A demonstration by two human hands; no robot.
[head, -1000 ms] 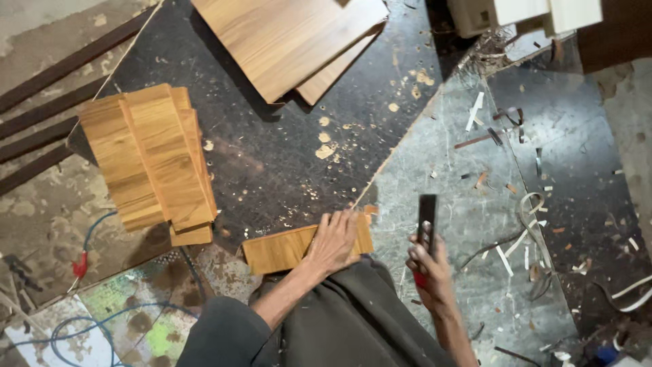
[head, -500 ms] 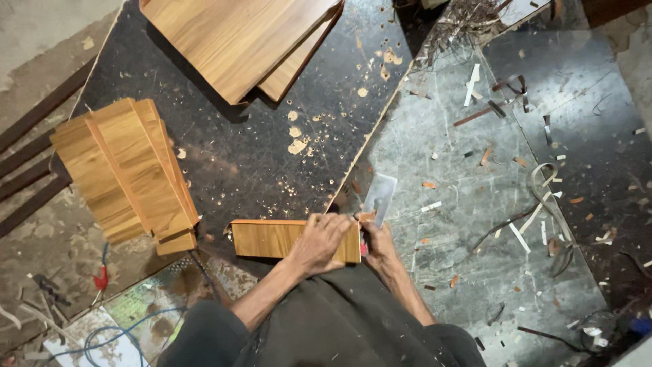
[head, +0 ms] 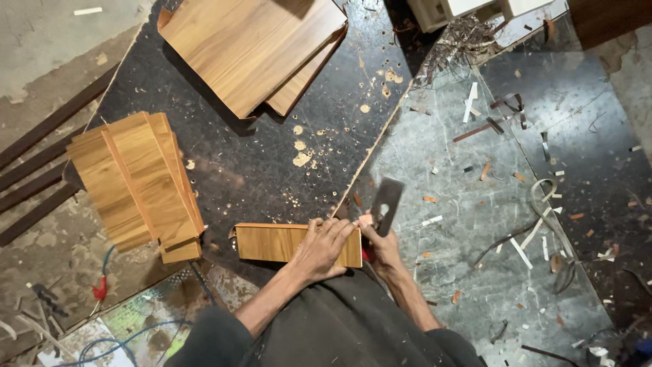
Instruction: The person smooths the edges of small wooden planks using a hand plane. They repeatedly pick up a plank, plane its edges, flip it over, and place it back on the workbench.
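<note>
Two large wood-grain boards [head: 251, 51] lay at twelve o'clock on the black speckled worktop [head: 258, 170]. Left hand [head: 324, 248] pressed flat on a small oblong wooden panel [head: 272, 243]; right hand [head: 380, 241] gripped a dark flat blade [head: 387, 200] at three o'clock.

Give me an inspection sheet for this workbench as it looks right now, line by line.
Surface: dark speckled board beside a grey slab, both dusty.
Job's things: small wood-grain panel lying flat at the near edge; flat dark blade tool at its right end.
Clutter: stack of wood strips, large panels, sawdust, edge-band scraps.
Grippers: left hand pressing on the panel; right hand gripping the tool.
Cables: blue cable and red-tipped lead on the floor.
Surroundings: dark slats at left, littered floor.
</note>
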